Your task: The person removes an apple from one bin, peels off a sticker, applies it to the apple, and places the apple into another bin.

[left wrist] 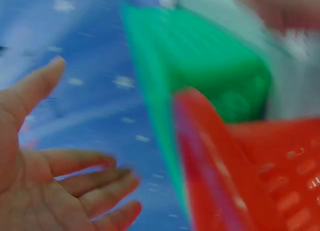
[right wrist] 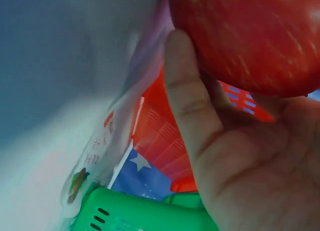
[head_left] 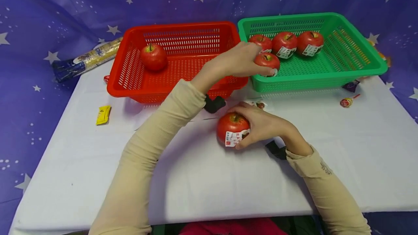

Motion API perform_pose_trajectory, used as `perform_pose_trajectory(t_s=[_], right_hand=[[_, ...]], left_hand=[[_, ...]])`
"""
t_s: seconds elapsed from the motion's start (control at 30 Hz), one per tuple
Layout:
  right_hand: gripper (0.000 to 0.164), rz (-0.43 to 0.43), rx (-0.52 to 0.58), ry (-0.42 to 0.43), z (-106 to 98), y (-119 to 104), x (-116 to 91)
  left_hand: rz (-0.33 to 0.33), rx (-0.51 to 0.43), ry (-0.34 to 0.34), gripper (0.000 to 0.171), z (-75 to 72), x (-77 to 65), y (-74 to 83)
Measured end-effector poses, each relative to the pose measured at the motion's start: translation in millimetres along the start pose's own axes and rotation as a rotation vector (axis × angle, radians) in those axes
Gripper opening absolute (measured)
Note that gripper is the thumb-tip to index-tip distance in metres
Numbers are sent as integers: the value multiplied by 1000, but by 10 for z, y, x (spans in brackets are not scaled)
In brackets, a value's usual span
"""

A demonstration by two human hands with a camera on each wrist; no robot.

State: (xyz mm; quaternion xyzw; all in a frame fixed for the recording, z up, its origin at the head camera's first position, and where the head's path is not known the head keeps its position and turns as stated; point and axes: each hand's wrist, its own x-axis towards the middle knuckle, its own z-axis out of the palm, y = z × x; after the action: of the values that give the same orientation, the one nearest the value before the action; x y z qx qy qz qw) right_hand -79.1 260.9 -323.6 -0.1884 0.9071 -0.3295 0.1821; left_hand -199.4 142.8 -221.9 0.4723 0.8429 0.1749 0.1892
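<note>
My right hand (head_left: 266, 124) grips a red apple (head_left: 230, 126) with a white label, thumb and fingers spread round its side, low over the white table. The same apple (right wrist: 250, 36) fills the top of the right wrist view. Above the neighbouring rims of the red basket (head_left: 176, 93) and the green basket (head_left: 320, 77) is my left hand (head_left: 241, 61), its fingers spread and holding nothing in the left wrist view. Close to its fingertips, a labelled apple (head_left: 268, 61) lies in the green basket beside several others. One apple (head_left: 153, 58) lies in the red basket.
Left of the red basket lies a long blue and gold packet (head_left: 88, 59). A yellow sachet (head_left: 103, 115) is on the left of the table, a lollipop (head_left: 346, 102) at the right. A printed white label or bag (head_left: 254, 103) lies behind my right hand.
</note>
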Motion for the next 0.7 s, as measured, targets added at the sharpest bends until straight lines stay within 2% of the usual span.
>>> perform_pose_trajectory(t_s=[0.07, 0.17, 0.23, 0.33, 0.37, 0.4, 0.47, 0.53, 0.6, 0.7], right_hand=[[81, 2, -40, -28, -13, -3, -24], [80, -20, -57, -72, -67, -3, -85], [80, -52, -59, -78, -143, -2, -146], [80, -107, -15, -49, -334, -22, -277], [81, -125, -18, -24, -432, -45, -330], [82, -142, -25, 12, -543, -70, -386], [87, -153, -48, 101, -796, -133, -492], [92, -138, -90, 218, -1072, -183, -569], [95, -115, -62, 328, -1344, -166, -602], [97, -54, 10, 466, -1696, -23, -576]], left_hand=[[-87, 44, -6, 58, 14, 234, -26], [-180, 99, -67, 69, 82, 493, -60], [-232, 113, -88, 83, 116, 594, -69], [-294, 109, -113, 104, 134, 645, -64], [-312, 111, -120, 109, 131, 649, -61], [-329, 119, -128, 107, 127, 650, -57], [-353, 129, -140, 95, 115, 647, -54], [-366, 120, -136, 90, 110, 640, -60], [-365, 111, -139, 89, 103, 634, -69], [-336, 104, -163, 106, 89, 628, -71]])
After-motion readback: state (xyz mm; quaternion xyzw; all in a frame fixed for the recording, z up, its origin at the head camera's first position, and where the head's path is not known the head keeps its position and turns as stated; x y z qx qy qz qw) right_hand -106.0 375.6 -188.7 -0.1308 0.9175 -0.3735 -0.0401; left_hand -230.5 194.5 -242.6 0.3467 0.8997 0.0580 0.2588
